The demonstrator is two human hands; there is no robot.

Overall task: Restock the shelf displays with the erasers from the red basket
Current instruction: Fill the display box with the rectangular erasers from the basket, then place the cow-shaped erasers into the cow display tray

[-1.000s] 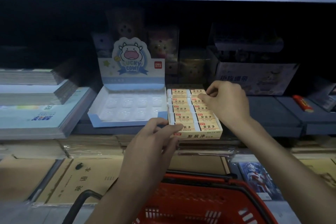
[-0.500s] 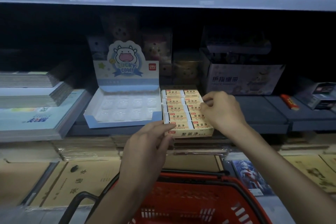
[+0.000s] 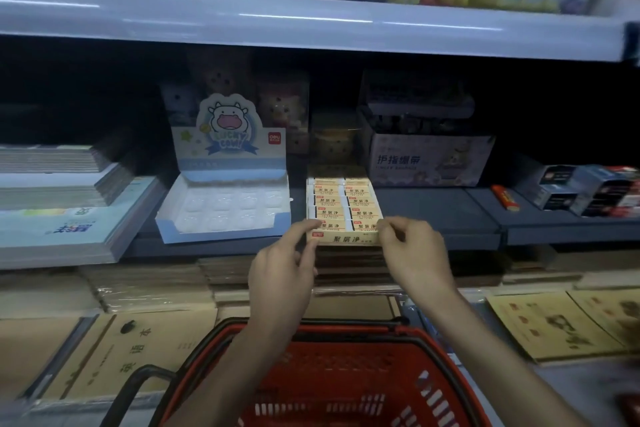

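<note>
Both hands pinch front corners of cardboard eraser box (image 3: 349, 238) on dark shelf (image 3: 446, 218).
Box rectangular, cream; erasers (image 3: 343, 204) in two neat columns, paper sleeves with dark print. Left hand (image 3: 282, 274) grips front-left corner with thumb and fingers, right hand (image 3: 414, 253) curls on front-right corner. Red basket (image 3: 346, 374), slotted plastic, sits below. Blue-white cow display tray (image 3: 225, 208) just left.

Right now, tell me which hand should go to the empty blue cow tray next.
Left. The left hand pinches the eraser box at its front left corner, beside the cow tray. The right hand pinches the opposite corner and would likely have to cross the box.
</note>
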